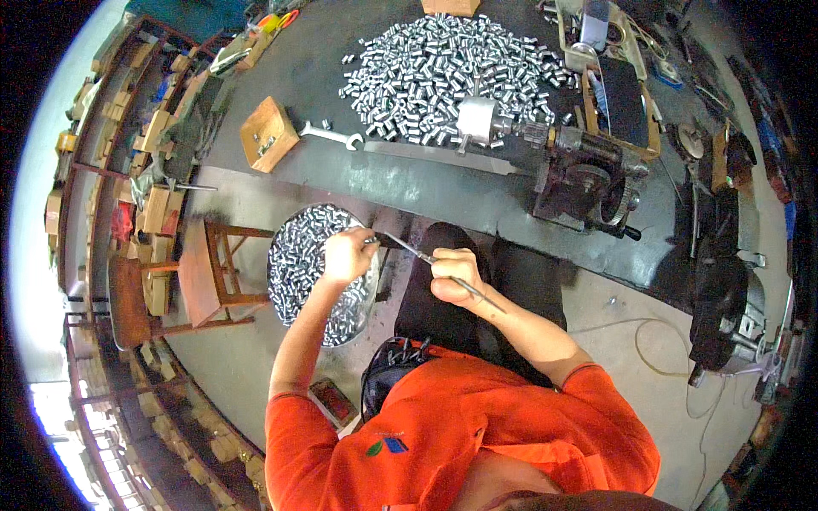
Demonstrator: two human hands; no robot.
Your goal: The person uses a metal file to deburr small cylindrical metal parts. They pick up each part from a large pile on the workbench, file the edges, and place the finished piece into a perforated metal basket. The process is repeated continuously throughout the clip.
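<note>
Visibly, slim tool [407, 246] beyond leaf logo [394, 445]

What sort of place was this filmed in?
Probably a small metalworking workshop: a large pile of short metal cylinders lies on a dark workbench, with an open-ended wrench and a black bench machine beside it.

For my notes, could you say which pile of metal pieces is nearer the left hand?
The pile in the round container; the other is on the workbench.
</note>
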